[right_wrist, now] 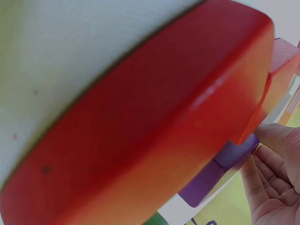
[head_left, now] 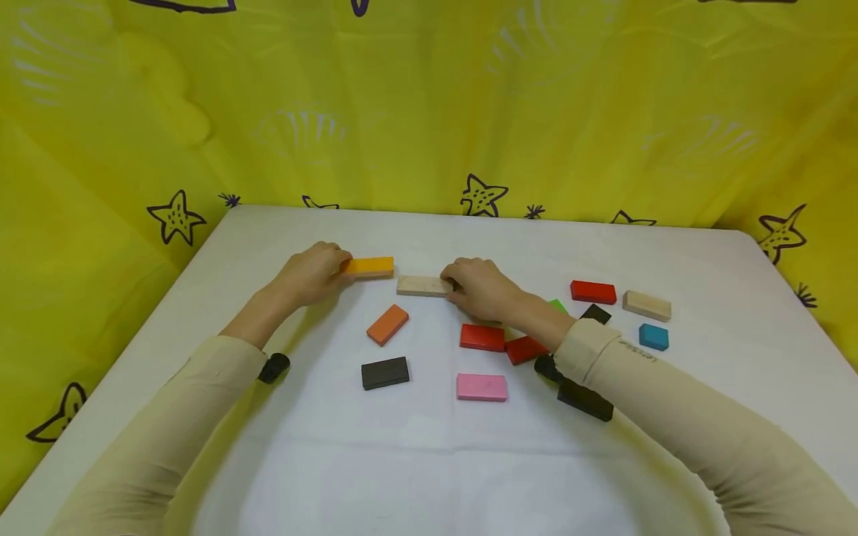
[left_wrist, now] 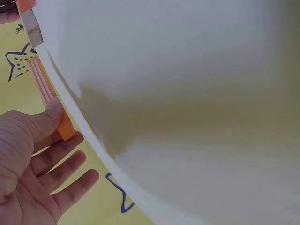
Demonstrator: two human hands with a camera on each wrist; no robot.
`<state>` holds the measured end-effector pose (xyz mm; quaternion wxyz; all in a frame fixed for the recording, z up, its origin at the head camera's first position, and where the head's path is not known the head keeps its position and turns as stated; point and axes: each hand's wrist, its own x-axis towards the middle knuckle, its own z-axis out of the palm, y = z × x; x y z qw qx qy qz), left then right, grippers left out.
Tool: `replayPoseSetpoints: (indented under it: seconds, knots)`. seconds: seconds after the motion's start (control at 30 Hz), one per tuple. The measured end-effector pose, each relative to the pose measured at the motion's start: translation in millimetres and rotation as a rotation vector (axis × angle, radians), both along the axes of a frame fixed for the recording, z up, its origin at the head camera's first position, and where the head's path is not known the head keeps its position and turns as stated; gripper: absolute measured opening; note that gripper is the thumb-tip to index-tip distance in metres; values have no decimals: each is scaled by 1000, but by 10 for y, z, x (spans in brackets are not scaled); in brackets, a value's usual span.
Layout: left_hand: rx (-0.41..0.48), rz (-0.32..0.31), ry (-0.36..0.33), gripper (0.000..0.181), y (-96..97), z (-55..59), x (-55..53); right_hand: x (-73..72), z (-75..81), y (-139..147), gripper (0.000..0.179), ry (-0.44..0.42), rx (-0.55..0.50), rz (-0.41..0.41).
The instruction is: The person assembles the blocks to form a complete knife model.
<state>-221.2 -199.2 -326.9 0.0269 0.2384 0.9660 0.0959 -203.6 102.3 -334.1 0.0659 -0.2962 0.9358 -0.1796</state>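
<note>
My left hand (head_left: 315, 272) pinches the end of a yellow-orange block (head_left: 372, 267) near the back of the white table. In the left wrist view the thumb presses that block (left_wrist: 64, 125) and the other fingers are spread. My right hand (head_left: 481, 289) grips the right end of a pale wooden block (head_left: 421, 286), just right of the yellow-orange one; a small gap separates the two blocks. In the right wrist view a purple block (right_wrist: 234, 157) lies by the right thumb, and a red block (right_wrist: 140, 117) fills much of the foreground, hiding part of the grip.
Nearer lie an orange block (head_left: 387, 325), a black block (head_left: 385, 373), a pink block (head_left: 482, 387) and a red block (head_left: 482, 337). Right of the right forearm are another red block (head_left: 593, 292), a wooden block (head_left: 646, 306) and a blue block (head_left: 653, 337). A yellow curtain (head_left: 415, 112) hangs behind.
</note>
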Motion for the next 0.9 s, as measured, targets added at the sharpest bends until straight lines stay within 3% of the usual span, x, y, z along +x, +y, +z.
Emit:
replayPoseSetpoints:
  seconds: [0.33, 0.9]
  knots:
    - [-8, 12, -47, 28, 155, -27, -163, 4, -13, -3, 32, 5, 14, -6]
    - [-13, 16, -108, 33, 306, -31, -242, -11, -8, -4, 32, -5, 4, -12]
